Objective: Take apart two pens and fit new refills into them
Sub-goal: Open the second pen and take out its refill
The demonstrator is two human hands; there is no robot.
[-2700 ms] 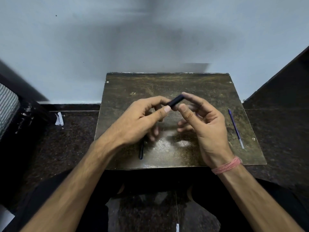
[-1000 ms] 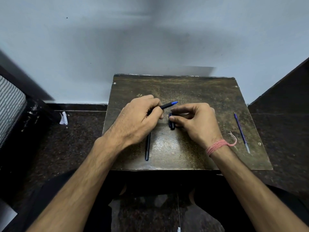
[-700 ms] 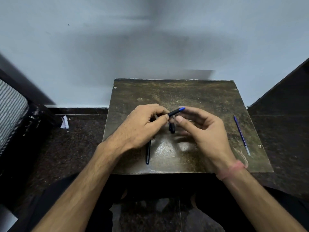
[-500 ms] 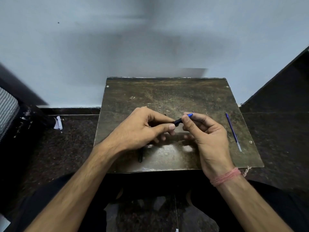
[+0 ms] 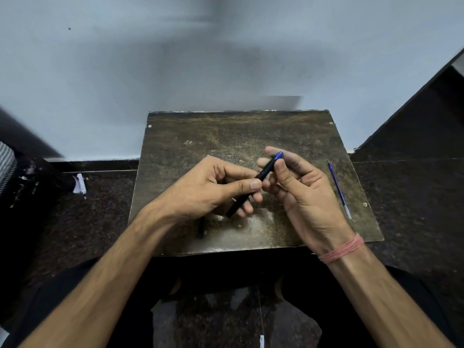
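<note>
A black pen with a blue tip [image 5: 261, 175] is held tilted above the worn brown board [image 5: 251, 131], tip pointing up and away. The left hand [image 5: 208, 188] pinches its barrel between thumb and fingers; the right hand [image 5: 298, 189] closes thumb and fingertips on the blue tip end. A second dark pen [image 5: 201, 228] lies on the board, mostly hidden under the left wrist. A blue refill [image 5: 339, 189] lies well apart near the board's right edge.
</note>
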